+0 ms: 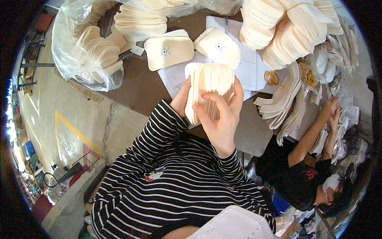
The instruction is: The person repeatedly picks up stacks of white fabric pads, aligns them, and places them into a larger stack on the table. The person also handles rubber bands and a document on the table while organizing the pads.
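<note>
Obs.: stack of cream pads (pixel 214 76) is up betw. both hands, in the middle. L grip (pixel 182 97) bent agst. stack's L side, its far fingers partly hidden. R grip (pixel 223 123) half-open round it: outer fingers at R side, thumb + index spread across the edges facing wearer. Beyond, approx. side by side on counter (pixel 131 89): two labelled pad piles (pixel 169 49); rubber bands (pixel 271 77) to R, on papers (pixel 248 73).

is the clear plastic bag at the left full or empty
Not empty: cream rounded pads show inside the clear plastic bag. Whether it's full, I cannot tell.
</note>
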Demonstrator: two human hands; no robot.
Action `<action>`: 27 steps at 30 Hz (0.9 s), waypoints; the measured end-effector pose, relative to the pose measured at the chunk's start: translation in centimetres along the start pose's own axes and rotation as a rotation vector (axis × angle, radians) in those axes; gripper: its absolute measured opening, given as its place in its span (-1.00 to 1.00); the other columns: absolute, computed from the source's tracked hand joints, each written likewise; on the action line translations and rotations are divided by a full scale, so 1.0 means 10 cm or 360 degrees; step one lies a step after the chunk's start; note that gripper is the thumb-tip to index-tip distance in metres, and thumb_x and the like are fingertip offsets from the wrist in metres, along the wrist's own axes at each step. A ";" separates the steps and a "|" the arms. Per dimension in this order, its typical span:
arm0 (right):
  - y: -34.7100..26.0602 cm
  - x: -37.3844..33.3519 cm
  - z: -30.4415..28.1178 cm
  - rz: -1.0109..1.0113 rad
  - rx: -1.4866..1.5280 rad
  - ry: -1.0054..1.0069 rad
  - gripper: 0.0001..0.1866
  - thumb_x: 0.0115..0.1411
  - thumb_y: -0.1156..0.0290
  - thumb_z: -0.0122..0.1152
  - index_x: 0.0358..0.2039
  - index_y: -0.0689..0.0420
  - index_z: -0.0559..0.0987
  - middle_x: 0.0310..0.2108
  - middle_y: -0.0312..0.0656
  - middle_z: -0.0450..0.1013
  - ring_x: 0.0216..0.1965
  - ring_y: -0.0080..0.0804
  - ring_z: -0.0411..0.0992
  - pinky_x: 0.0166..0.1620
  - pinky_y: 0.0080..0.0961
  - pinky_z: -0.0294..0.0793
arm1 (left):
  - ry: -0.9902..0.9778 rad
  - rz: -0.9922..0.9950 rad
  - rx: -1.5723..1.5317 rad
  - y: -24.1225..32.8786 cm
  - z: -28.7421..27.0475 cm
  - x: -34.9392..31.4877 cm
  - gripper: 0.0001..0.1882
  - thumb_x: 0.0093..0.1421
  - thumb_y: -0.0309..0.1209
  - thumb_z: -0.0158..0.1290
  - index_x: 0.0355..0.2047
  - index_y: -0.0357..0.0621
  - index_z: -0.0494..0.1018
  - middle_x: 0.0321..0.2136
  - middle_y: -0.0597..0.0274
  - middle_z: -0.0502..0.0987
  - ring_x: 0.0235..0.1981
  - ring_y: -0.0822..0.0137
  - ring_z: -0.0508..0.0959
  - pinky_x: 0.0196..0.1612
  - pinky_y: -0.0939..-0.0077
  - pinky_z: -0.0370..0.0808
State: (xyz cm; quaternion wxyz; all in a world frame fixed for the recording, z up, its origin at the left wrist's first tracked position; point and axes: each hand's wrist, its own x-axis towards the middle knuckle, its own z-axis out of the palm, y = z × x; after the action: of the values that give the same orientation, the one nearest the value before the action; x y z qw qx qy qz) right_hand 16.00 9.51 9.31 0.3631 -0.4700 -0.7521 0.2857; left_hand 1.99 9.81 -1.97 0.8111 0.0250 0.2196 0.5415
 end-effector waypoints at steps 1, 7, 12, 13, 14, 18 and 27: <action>0.02 0.00 0.00 -0.0015 -0.0013 0.0005 -0.75 -0.02 0.40 0.45 -0.27 0.04 0.64 0.32 0.22 0.05 0.32 0.21 0.11 0.32 -0.03 0.14 | -0.0020 -0.0017 -0.0021 0.00 -0.01 0.00 -0.29 0.47 0.14 -0.52 0.41 -0.07 0.06 0.30 -0.01 0.29 0.28 0.11 0.37 0.33 0.19 0.37; 0.04 -0.03 0.03 0.0037 -0.0022 0.0049 -0.73 -0.03 0.39 0.45 -0.26 0.02 0.65 0.31 0.26 0.07 0.32 0.26 0.07 0.32 0.02 0.11 | 0.0109 -0.0057 0.0034 0.03 0.08 -0.05 -0.29 0.47 0.12 -0.53 0.41 -0.10 0.05 0.31 -0.04 0.27 0.29 0.08 0.35 0.36 0.16 0.32; 0.14 -0.10 0.06 -0.0185 -0.0186 0.0045 -0.72 0.01 0.41 0.39 -0.21 0.04 0.64 0.34 0.21 0.05 0.35 0.29 -0.02 0.33 0.14 0.02 | 0.0298 -0.0013 0.0207 0.05 0.36 -0.16 -0.30 0.47 0.10 -0.51 0.40 -0.13 0.06 0.29 -0.04 0.29 0.28 0.09 0.36 0.35 0.16 0.31; 0.17 -0.10 0.04 -0.0259 -0.0258 -0.0014 -0.73 0.03 0.40 0.38 -0.20 0.05 0.64 0.35 0.20 0.04 0.36 0.30 -0.03 0.33 0.17 0.01 | 0.0317 0.0007 0.0246 0.05 0.38 -0.18 -0.30 0.47 0.10 -0.51 0.39 -0.13 0.06 0.29 -0.04 0.30 0.28 0.09 0.37 0.35 0.16 0.31; 0.19 -0.10 0.03 -0.0332 -0.0330 -0.0073 -0.73 0.04 0.40 0.38 -0.19 0.06 0.63 0.37 0.19 0.03 0.36 0.31 -0.04 0.33 0.19 -0.01 | 0.0336 0.0027 0.0285 0.04 0.40 -0.20 -0.29 0.47 0.11 -0.50 0.39 -0.14 0.07 0.29 -0.03 0.31 0.28 0.10 0.37 0.35 0.16 0.31; 0.09 -0.03 0.02 -0.0185 -0.0146 -0.0059 -0.75 0.12 0.39 0.32 -0.18 0.13 0.61 0.39 0.12 0.02 0.37 0.33 -0.06 0.34 0.19 -0.01 | 0.0257 0.0054 0.0294 0.01 0.21 -0.18 -0.23 0.43 0.19 -0.49 0.39 -0.14 0.07 0.28 -0.02 0.32 0.26 0.08 0.39 0.34 0.13 0.32; 0.18 0.02 -0.08 0.0099 0.0715 -0.0055 -0.69 0.22 0.42 0.28 -0.07 0.28 0.53 0.21 0.04 0.31 0.26 -0.09 0.24 0.29 -0.18 0.20 | -0.0439 0.0502 -0.0145 -0.02 -0.09 -0.10 -0.11 0.37 0.31 -0.61 0.39 -0.15 0.06 0.29 -0.02 0.32 0.27 0.06 0.38 0.31 0.08 0.35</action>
State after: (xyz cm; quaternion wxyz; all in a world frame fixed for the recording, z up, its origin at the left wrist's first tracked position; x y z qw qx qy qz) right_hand 17.51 10.48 8.41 0.4368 -0.3953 -0.6607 0.4651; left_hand 1.46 8.70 -2.52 0.7390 0.0961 0.0751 0.6625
